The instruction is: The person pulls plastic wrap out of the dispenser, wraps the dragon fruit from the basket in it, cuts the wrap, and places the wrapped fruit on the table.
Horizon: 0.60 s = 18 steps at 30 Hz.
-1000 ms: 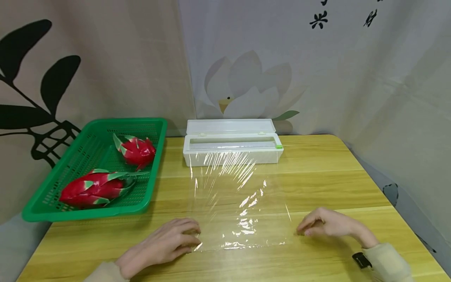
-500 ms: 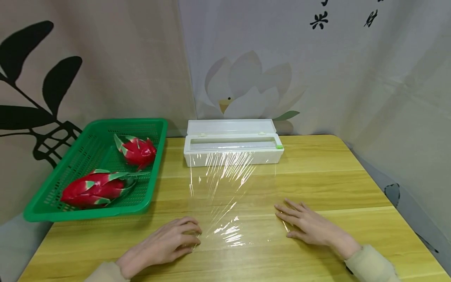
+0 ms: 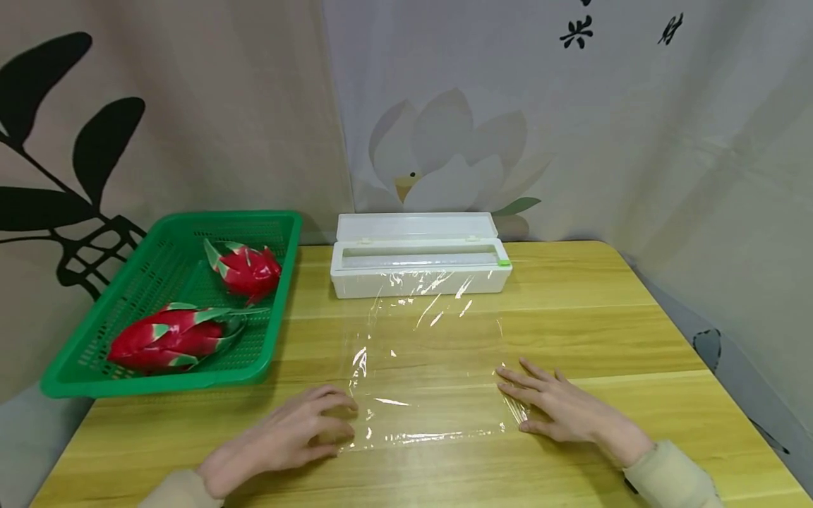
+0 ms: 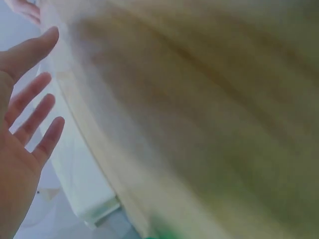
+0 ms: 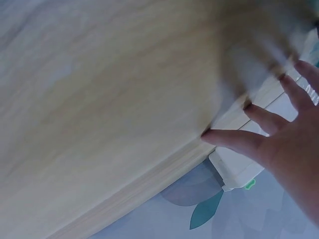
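Note:
A sheet of clear plastic wrap (image 3: 432, 367) stretches over the table toward me from a white cling film box (image 3: 419, 283), whose lid stands raised at the back. My right hand (image 3: 559, 406) presses the sheet's right edge near its front corner, fingers spread; small creases gather by the thumb. In the right wrist view the fingertips (image 5: 207, 134) meet the table top. My left hand (image 3: 286, 434) is at the sheet's front left corner, fingertips right by its edge. The left wrist view shows the left fingers (image 4: 37, 112) loosely spread, holding nothing.
A green plastic basket (image 3: 267, 356) stands on the left of the wooden table (image 3: 591, 303), holding two red dragon fruits, a larger one (image 3: 171, 339) in front and a smaller one (image 3: 250, 271) behind. A printed curtain (image 3: 444, 85) hangs behind the table.
The right hand moved left onto the sheet's right edge and its curled fingers spread out flat. The left hand shifted slightly left. The sheet's glints and wrinkles changed, with fewer long creases near the box.

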### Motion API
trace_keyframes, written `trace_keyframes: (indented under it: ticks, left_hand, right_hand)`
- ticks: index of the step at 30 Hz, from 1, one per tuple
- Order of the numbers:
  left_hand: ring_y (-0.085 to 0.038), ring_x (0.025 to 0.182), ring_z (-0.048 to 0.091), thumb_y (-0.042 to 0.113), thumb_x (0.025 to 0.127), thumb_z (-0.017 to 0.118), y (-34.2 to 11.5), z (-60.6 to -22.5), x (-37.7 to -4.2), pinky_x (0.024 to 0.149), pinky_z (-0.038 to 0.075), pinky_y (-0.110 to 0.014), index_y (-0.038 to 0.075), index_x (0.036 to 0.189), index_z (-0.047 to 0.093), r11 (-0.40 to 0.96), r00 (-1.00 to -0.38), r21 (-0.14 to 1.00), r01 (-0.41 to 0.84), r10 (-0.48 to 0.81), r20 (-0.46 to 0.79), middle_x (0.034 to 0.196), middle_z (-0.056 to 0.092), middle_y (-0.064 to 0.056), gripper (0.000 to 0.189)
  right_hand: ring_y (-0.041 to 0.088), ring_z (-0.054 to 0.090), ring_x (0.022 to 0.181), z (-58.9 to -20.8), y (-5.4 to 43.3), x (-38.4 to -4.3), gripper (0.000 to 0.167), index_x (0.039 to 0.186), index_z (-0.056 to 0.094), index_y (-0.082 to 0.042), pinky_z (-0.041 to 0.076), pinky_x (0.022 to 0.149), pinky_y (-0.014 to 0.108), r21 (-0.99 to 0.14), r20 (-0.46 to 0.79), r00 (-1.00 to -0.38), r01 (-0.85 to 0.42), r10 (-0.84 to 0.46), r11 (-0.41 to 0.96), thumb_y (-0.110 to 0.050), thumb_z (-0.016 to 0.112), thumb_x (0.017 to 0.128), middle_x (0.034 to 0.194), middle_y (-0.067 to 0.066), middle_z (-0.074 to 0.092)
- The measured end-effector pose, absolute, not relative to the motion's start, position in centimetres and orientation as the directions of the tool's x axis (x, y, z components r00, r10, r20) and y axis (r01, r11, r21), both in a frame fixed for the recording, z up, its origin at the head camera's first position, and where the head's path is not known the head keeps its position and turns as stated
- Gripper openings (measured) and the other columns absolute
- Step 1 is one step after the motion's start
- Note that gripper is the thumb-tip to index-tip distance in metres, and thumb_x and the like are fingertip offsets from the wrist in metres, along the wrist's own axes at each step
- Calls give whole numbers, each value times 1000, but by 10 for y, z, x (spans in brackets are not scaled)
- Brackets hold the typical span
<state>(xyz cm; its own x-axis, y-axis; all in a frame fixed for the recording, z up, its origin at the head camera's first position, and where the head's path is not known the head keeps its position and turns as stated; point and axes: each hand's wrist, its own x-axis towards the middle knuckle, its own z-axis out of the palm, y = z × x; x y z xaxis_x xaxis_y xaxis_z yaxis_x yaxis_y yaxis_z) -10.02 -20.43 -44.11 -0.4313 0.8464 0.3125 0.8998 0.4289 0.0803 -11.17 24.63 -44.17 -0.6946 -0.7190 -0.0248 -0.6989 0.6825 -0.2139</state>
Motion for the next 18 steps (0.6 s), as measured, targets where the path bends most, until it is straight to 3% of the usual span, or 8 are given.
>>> trace_keyframes:
  ticks: [7, 13, 18]
  left_hand:
    - [-22, 113, 59, 32, 76, 77, -210, -411, -105, 93, 53, -42, 22, 105, 70, 534, -534, 78, 842, 804, 261, 120, 64, 1, 32]
    - [-20, 106, 64, 30, 77, 77, -223, -369, -116, 89, 55, -41, 18, 112, 69, 615, -611, 103, 782, 724, 320, 114, 69, 0, 38]
    - [-23, 103, 64, 26, 76, 78, -250, -333, -128, 82, 57, -42, 14, 114, 69, 731, -726, 135, 669, 603, 330, 112, 69, -4, 41]
  right_hand:
    - [50, 33, 134, -441, 246, -111, 60, 141, 47, -14, 39, 81, 78, -205, -27, -695, -700, -719, 684, -41, 61, 89, 152, 6, 38]
    - [50, 33, 135, -440, 246, -111, 60, 141, 47, -13, 38, 81, 79, -209, -36, -697, -695, -716, 688, -42, 61, 89, 152, 7, 38]
    - [50, 32, 135, -440, 245, -111, 60, 141, 47, -14, 38, 81, 79, -212, -40, -698, -693, -715, 689, -41, 61, 89, 152, 7, 38]
